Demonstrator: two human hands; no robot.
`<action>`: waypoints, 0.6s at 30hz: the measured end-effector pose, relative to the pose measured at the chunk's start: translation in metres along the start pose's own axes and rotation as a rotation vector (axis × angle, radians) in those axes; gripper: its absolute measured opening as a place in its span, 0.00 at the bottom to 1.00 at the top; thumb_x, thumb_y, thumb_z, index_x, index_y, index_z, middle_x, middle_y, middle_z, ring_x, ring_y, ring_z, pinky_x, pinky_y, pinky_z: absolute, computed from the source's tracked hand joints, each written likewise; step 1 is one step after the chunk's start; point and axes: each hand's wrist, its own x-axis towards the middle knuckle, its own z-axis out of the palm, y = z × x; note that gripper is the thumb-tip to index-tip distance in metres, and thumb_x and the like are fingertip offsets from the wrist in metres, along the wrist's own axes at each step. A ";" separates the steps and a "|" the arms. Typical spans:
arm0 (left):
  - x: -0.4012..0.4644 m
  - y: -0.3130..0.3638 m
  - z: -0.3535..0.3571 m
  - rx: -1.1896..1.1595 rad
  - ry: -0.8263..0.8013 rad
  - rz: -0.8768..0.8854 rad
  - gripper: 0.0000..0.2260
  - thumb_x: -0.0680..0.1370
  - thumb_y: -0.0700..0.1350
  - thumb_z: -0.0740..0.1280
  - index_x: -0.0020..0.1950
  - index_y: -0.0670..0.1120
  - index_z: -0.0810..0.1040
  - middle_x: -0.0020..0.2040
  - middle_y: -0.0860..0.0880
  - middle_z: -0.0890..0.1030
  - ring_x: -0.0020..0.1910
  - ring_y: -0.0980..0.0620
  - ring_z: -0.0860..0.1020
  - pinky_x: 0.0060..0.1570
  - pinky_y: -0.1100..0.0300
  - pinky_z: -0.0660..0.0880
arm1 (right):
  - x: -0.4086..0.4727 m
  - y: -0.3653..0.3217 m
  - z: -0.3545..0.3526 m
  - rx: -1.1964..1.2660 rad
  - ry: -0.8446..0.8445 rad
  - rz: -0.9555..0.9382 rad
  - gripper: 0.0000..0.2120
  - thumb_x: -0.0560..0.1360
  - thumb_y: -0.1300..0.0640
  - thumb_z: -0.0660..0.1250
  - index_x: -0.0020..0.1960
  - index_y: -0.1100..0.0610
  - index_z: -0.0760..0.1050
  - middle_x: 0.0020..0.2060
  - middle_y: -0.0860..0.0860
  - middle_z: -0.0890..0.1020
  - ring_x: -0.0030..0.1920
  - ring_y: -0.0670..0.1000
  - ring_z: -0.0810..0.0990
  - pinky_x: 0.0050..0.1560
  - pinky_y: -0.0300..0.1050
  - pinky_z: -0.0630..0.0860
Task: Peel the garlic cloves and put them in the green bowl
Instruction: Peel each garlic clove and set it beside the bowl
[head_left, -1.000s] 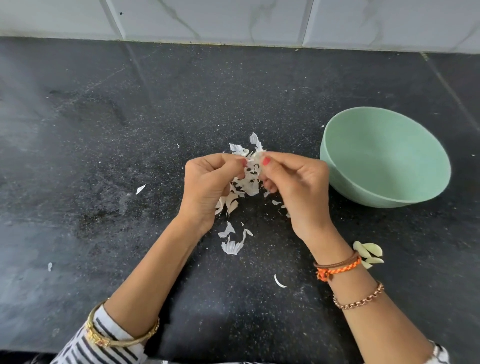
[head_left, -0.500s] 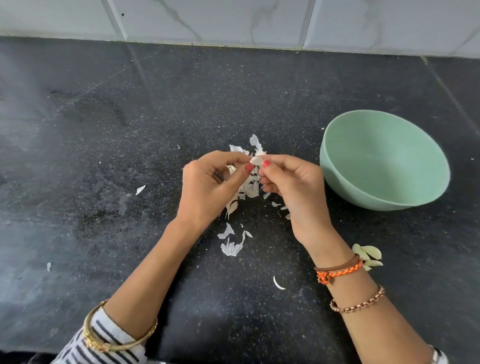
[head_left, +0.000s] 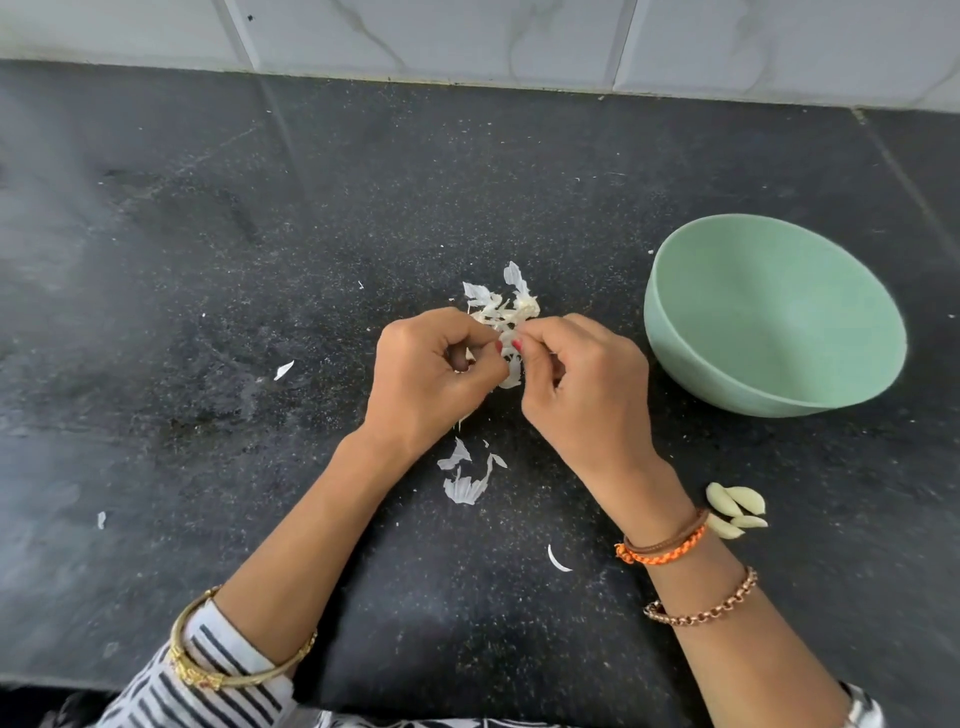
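Left hand (head_left: 434, 376) and right hand (head_left: 582, 384) pinch a clove (head_left: 511, 364) between them, skin partly on. Peeled cloves (head_left: 735, 509) lie by right wrist; bowl (head_left: 769, 332) beyond right hand looks empty.

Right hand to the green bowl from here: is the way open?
Probably yes. The green bowl sits just right of the right hand with only bare counter between. But that hand and the left hand both pinch the garlic clove.
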 end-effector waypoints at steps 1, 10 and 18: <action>0.000 -0.001 0.001 0.013 0.008 -0.011 0.06 0.67 0.43 0.69 0.32 0.41 0.79 0.26 0.57 0.71 0.26 0.60 0.67 0.28 0.74 0.62 | 0.000 -0.001 0.000 -0.012 -0.003 -0.004 0.08 0.73 0.61 0.64 0.40 0.61 0.80 0.30 0.53 0.80 0.28 0.53 0.76 0.31 0.40 0.66; -0.001 -0.002 0.002 0.097 0.047 0.149 0.09 0.65 0.47 0.62 0.27 0.44 0.72 0.25 0.63 0.64 0.26 0.65 0.67 0.29 0.76 0.61 | 0.001 0.004 0.000 0.042 -0.077 0.051 0.08 0.71 0.63 0.65 0.35 0.63 0.79 0.26 0.53 0.77 0.26 0.51 0.73 0.28 0.43 0.66; 0.011 -0.003 -0.008 -0.412 0.107 -0.203 0.06 0.62 0.46 0.66 0.25 0.47 0.74 0.23 0.56 0.73 0.25 0.59 0.68 0.26 0.68 0.65 | 0.012 -0.002 -0.020 0.783 -0.219 0.311 0.08 0.72 0.63 0.67 0.40 0.52 0.80 0.26 0.45 0.79 0.28 0.42 0.76 0.29 0.35 0.74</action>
